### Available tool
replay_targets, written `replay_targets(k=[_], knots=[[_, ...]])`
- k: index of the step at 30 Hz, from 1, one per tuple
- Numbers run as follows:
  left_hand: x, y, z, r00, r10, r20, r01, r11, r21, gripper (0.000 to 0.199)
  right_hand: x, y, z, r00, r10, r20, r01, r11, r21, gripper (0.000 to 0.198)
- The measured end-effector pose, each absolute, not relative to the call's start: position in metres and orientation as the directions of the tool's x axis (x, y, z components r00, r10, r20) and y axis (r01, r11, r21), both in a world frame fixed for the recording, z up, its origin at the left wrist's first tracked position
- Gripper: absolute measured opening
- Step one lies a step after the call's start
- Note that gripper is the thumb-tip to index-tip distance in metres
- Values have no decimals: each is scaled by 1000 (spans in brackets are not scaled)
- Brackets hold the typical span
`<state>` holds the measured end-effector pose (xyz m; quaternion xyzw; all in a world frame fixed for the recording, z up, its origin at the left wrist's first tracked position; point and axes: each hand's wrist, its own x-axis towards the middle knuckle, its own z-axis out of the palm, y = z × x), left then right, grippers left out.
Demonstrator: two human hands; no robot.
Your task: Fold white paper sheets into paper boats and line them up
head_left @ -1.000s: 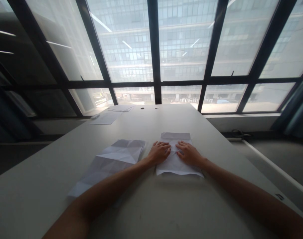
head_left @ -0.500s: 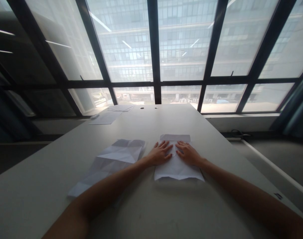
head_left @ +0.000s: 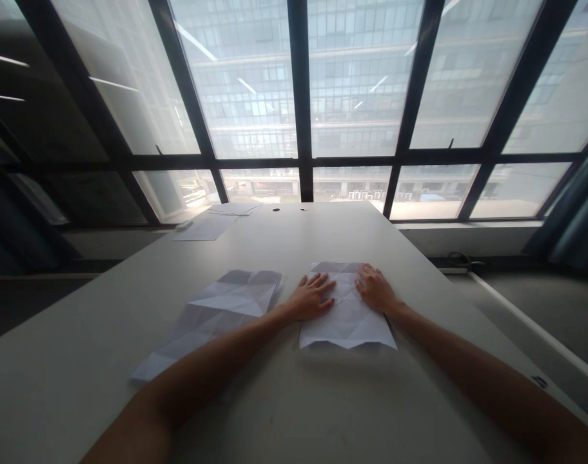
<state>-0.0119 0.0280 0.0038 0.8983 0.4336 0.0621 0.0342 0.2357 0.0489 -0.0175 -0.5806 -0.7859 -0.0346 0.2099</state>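
Note:
A creased sheet of white paper (head_left: 348, 325) lies on the table in front of me, its near edge lifted slightly in a wavy line. My left hand (head_left: 312, 298) rests flat on its left side with the fingers spread. On the upper right part of the same sheet lies my right hand (head_left: 375, 288), palm down and fingers stretched out. To the left, partly behind my left forearm, are more creased white papers (head_left: 226, 299), which look stacked.
The white table (head_left: 333, 235) stretches away toward large windows (head_left: 255, 84) with dark frames. At its far left corner lie several flat sheets of paper (head_left: 207, 227). Two small dark spots sit near the far edge. A white rail (head_left: 530, 316) runs along the right.
My right hand has slid to the right and a little farther away across the sheet, uncovering its middle. The sheet's far flap now looks flatter. My left hand has stayed in place.

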Motion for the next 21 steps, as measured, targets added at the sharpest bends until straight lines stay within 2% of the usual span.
replay_targets(k=[2, 4, 6, 8, 12, 16, 18, 21], knots=[[-12, 28, 4, 615, 785, 82, 776, -620, 118, 60, 233, 43, -12, -286, 836, 469, 902, 400, -163, 45], [-12, 28, 3, 614, 784, 91, 775, -621, 120, 60, 228, 35, -8, -395, 766, 507, 834, 531, -151, 44], [-13, 28, 1, 612, 784, 103, 774, -621, 123, 59, 223, 29, -8, -511, 720, 470, 746, 643, -173, 46], [-13, 29, -1, 612, 783, 110, 773, -622, 127, 59, 218, 26, -11, -579, 708, 405, 695, 688, -209, 49], [-13, 31, -2, 589, 798, 124, 786, -602, 138, 56, 216, 26, -17, -540, 765, 350, 738, 631, -241, 49], [-8, 31, 2, 534, 808, 250, 799, -578, 163, 44, 218, 28, -18, -497, 796, 345, 776, 586, -233, 46], [-6, 28, 5, 557, 773, 303, 761, -621, 187, 40, 219, 30, -16, -466, 813, 349, 803, 554, -220, 44], [-4, 23, 7, 660, 697, 279, 675, -714, 186, 37, 220, 32, -12, -396, 840, 371, 852, 487, -192, 38]])
